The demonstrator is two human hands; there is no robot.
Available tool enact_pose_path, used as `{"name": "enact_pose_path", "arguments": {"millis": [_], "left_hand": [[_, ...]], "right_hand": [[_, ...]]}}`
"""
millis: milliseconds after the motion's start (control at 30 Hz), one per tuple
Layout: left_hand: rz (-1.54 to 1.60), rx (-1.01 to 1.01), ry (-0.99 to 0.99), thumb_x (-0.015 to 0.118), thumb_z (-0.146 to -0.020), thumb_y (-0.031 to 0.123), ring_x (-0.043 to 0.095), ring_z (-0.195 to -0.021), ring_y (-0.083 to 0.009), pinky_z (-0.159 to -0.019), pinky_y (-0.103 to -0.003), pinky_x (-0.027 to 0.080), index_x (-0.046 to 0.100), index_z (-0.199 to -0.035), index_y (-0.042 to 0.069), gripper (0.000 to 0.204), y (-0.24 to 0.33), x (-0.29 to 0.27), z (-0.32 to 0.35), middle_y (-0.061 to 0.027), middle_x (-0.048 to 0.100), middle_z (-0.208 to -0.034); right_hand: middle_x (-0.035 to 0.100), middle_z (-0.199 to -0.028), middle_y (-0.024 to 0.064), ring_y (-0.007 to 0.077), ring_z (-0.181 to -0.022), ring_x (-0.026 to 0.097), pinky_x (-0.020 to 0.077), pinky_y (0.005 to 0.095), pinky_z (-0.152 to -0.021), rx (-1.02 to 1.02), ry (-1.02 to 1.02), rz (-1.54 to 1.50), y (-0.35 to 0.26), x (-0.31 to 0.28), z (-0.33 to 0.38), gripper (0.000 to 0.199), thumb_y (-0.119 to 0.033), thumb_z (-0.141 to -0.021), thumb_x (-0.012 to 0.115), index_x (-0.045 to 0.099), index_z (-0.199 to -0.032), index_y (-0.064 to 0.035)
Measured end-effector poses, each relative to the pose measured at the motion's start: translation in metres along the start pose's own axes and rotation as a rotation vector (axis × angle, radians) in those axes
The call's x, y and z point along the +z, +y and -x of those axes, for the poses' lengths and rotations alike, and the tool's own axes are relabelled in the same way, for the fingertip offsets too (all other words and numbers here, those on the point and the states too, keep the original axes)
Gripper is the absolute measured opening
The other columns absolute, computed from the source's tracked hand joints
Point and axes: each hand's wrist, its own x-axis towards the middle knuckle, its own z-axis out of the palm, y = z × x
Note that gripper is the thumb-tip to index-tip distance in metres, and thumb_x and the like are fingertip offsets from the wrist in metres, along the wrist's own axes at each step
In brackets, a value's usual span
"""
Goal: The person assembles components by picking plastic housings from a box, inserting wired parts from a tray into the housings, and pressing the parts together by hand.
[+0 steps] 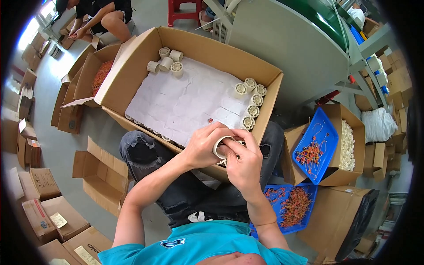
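Note:
Over the near edge of an open cardboard box [254, 55], both my hands hold a hollow white plastic cylinder [216, 150], its open end tilted toward me. My left hand [201, 145] wraps its far and left side. My right hand [244, 164] closes on it from the right, with fingertips reaching inside the opening; whether they pinch a small part there is hidden. White paper [174, 99] lies in the box. Similar cylinders with spoked ends [256, 100] stand along its right wall, and several more [165, 63] sit in the far left corner. A small red piece [210, 120] rests on the paper.
To my right, a blue tray [329, 132] with red and yellow wired parts leans on a carton of white pieces [347, 145]. Another blue tray [313, 194] holds more. A grey machine panel [282, 48] stands beyond. Cartons [99, 176] lie left; another person [99, 17] sits far left.

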Motion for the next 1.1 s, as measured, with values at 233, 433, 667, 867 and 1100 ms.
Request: {"name": "enact_pose_path", "arguments": {"millis": [233,433,667,867,1100], "left_hand": [[-0.011,-0.007,0.034,0.078,-0.063,0.003,0.064,-0.079,-0.0298,-0.066,-0.038,0.052,0.059,-0.102,0.003,0.043,0.004,-0.003,0.000,-0.0106,0.063,-0.090],[-0.146,0.033,0.023,0.077,-0.058,0.004,0.061,-0.080,-0.0316,-0.071,-0.039,0.052,0.059,-0.106,0.003,0.051,0.002,-0.004,0.004,-0.0104,0.060,-0.093],[-0.202,0.078,-0.100,0.074,-0.056,0.001,0.060,-0.082,-0.0310,-0.072,-0.041,0.052,0.058,-0.107,0.004,0.054,0.003,-0.013,0.002,-0.0100,0.060,-0.096],[-0.206,0.077,-0.161,0.078,-0.059,0.007,0.063,-0.082,-0.0297,-0.068,-0.038,0.053,0.057,-0.105,0.002,0.051,0.001,-0.015,0.002,-0.0116,0.062,-0.094],[-0.133,0.046,-0.085,0.076,-0.057,0.003,0.061,-0.085,-0.0328,-0.077,-0.044,0.052,0.057,-0.109,0.006,0.055,0.002,-0.008,0.009,-0.0098,0.060,-0.097]], "right_hand": [[0.065,-0.102,0.0109,0.0277,-0.089,0.063,0.0522,0.0359,-0.075,0.015,0.056,-0.028,0.004,0.008,0.004,0.020,0.003,-0.073,0.073,0.075,-0.092,-0.0004],[0.064,-0.103,0.0092,0.0193,-0.085,0.065,0.0531,0.0287,-0.072,0.143,0.059,-0.301,0.009,0.014,0.004,0.016,0.006,-0.077,0.073,0.073,-0.093,0.0046],[0.064,-0.102,0.0105,0.0220,-0.084,0.065,0.0530,0.0310,-0.070,-0.051,0.035,-0.157,0.012,0.009,0.004,0.017,0.006,-0.074,0.074,0.074,-0.091,0.0021],[0.062,-0.099,0.0101,0.0223,-0.084,0.064,0.0524,0.0312,-0.070,-0.045,0.018,-0.189,0.018,0.012,0.004,0.017,0.007,-0.073,0.073,0.074,-0.089,0.0019],[0.062,-0.101,0.0099,0.0209,-0.085,0.063,0.0519,0.0300,-0.074,0.017,0.076,-0.242,0.012,0.015,0.009,0.017,0.009,-0.072,0.073,0.073,-0.088,0.0032]]}}
